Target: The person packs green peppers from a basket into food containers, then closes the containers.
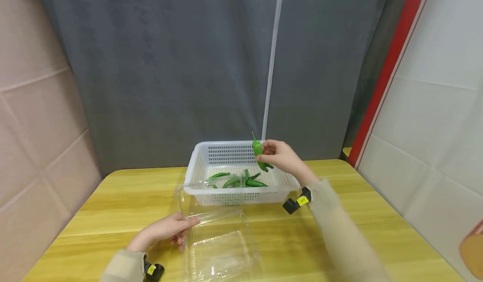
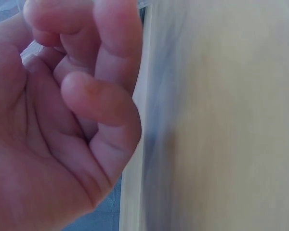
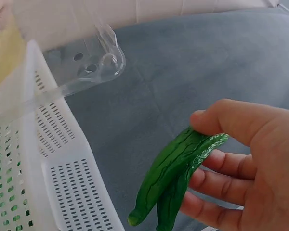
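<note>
My right hand (image 1: 281, 156) pinches green chili peppers (image 1: 257, 148) above the right part of a white plastic basket (image 1: 191, 164). In the right wrist view two wrinkled green peppers (image 3: 164, 180) lie between its thumb and fingers. Low in the basket are several more green peppers (image 1: 256, 183), partly behind its front wall. My left hand (image 1: 167, 229) holds the left edge of a clear plastic clamshell box (image 1: 220, 252), which stands unfolded in front of the basket, its raised lid overlapping the basket's front. Curled fingers of that hand (image 2: 86, 110) fill the left wrist view; the box barely shows there.
Everything rests on a wooden table (image 1: 124, 202) with rounded far corners. Behind it hangs a dark grey curtain (image 1: 170, 72). Pale panels (image 1: 434, 126) flank both sides, with a red strip (image 1: 392, 68) on the right.
</note>
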`<act>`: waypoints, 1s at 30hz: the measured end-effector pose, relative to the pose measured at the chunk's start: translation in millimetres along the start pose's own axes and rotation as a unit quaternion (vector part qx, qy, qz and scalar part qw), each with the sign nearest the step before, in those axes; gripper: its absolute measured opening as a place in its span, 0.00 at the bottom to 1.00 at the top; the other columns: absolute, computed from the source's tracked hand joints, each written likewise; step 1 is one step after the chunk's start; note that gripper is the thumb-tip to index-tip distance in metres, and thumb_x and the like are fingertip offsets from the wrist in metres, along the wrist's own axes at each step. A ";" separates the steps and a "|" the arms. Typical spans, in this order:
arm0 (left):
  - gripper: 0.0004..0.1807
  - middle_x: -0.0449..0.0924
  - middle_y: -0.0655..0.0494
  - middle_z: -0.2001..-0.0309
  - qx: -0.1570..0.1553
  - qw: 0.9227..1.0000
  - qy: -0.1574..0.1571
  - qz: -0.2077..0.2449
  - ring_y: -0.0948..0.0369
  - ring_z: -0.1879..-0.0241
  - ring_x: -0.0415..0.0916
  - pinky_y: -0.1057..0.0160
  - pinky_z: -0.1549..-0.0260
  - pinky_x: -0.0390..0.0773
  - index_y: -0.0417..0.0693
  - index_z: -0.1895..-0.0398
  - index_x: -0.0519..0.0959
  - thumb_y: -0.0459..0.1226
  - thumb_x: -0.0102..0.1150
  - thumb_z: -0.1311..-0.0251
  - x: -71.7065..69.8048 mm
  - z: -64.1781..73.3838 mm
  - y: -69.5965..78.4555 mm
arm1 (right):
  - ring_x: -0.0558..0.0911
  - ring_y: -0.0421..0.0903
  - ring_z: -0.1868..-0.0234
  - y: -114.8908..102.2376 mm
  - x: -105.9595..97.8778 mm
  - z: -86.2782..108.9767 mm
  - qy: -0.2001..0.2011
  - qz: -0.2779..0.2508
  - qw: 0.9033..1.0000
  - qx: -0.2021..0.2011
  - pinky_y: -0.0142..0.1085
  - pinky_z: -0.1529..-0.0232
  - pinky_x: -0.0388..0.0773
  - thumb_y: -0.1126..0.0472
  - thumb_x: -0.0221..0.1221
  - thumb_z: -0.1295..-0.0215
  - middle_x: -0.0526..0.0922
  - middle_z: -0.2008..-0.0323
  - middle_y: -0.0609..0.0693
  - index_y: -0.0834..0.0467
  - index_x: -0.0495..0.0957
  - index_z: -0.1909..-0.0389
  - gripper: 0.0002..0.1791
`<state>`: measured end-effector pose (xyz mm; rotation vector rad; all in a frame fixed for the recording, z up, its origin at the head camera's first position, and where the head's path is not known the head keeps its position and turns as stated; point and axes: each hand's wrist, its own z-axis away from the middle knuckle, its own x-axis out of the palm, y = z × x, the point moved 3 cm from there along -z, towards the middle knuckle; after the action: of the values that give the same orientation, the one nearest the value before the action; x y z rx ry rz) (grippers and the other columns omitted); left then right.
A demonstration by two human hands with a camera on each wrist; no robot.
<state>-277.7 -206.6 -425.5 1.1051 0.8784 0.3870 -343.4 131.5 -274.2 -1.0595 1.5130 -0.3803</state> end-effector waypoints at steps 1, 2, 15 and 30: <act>0.29 0.70 0.57 0.89 0.001 1.000 -0.001 0.000 0.57 0.85 0.78 0.69 0.87 0.63 0.48 0.87 0.66 0.51 0.44 0.26 0.1 0.0 -0.6 | 0.76 0.47 0.64 1.2 0.6 2.8 0.003 0.000 1.000 0.000 0.39 0.62 0.75 0.57 0.66 0.40 0.80 0.64 0.52 0.61 0.75 0.54 0.18; 0.29 0.70 0.57 0.89 0.001 1.000 -0.001 0.000 0.57 0.85 0.78 0.69 0.87 0.63 0.48 0.87 0.65 0.51 0.44 0.26 0.2 0.0 -1.2 | 0.76 0.47 0.63 2.0 0.9 5.8 0.007 0.001 1.000 0.001 0.39 0.62 0.74 0.56 0.66 0.40 0.79 0.63 0.52 0.61 0.75 0.54 0.18; 0.29 0.71 0.58 0.88 0.004 1.000 -0.005 -0.012 0.57 0.85 0.77 0.69 0.87 0.65 0.48 0.87 0.67 0.51 0.43 0.26 -1.4 -1.8 -1.4 | 0.77 0.47 0.61 -5.5 0.0 42.6 0.047 0.023 0.998 -0.026 0.43 0.57 0.74 0.57 0.67 0.41 0.80 0.64 0.50 0.60 0.77 0.55 0.17; 0.35 0.71 0.57 0.89 0.005 1.000 -0.005 -0.019 0.54 0.84 0.78 0.69 0.87 0.65 0.29 0.85 0.65 0.50 0.43 0.26 -3.4 -2.5 0.8 | 0.78 0.46 0.61 -16.8 11.0 58.0 0.028 0.005 0.997 -0.067 0.41 0.60 0.75 0.59 0.68 0.42 0.80 0.64 0.48 0.60 0.78 0.53 0.18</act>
<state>-281.6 -207.0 -423.8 1.0968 0.8926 0.3453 -282.7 132.6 -283.3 -1.1545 1.6110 -0.3062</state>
